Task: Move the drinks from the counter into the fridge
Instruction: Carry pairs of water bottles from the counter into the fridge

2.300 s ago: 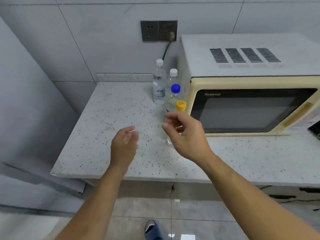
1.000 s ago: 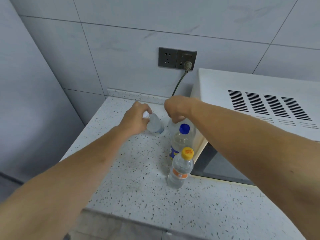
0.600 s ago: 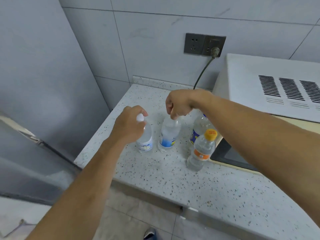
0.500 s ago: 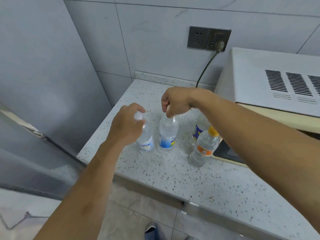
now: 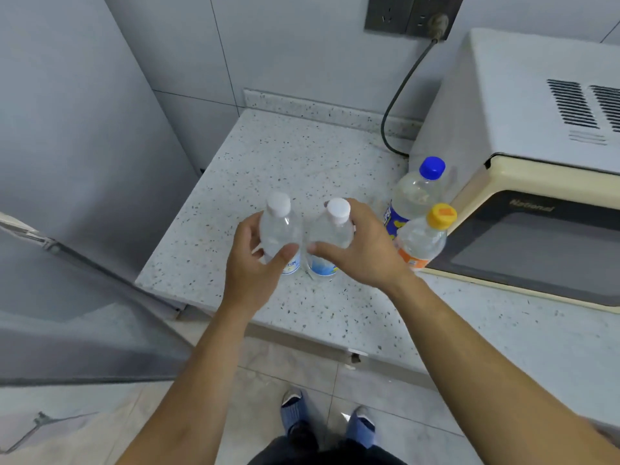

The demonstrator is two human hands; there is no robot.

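Two clear white-capped water bottles stand side by side near the front of the speckled counter (image 5: 302,156). My left hand (image 5: 255,260) curls round the body of the left bottle (image 5: 278,226). The right bottle (image 5: 330,229) is held round its body by my right hand (image 5: 365,250). A blue-capped bottle (image 5: 416,193) and an orange-capped bottle (image 5: 426,233) stand to the right, against the microwave. The grey fridge (image 5: 67,146) is at the left, with its door edge (image 5: 100,266) reaching toward the counter corner.
A cream microwave (image 5: 536,213) fills the right side of the counter. Its cord (image 5: 399,95) runs up to a wall socket (image 5: 412,15). Bare counter lies behind the bottles. Below are tiled floor and my shoes (image 5: 325,417).
Both white-capped bottles were pulled from the back by the wall to the counter's front. My hands have slid from their caps down to their bodies. The view has tilted downward.
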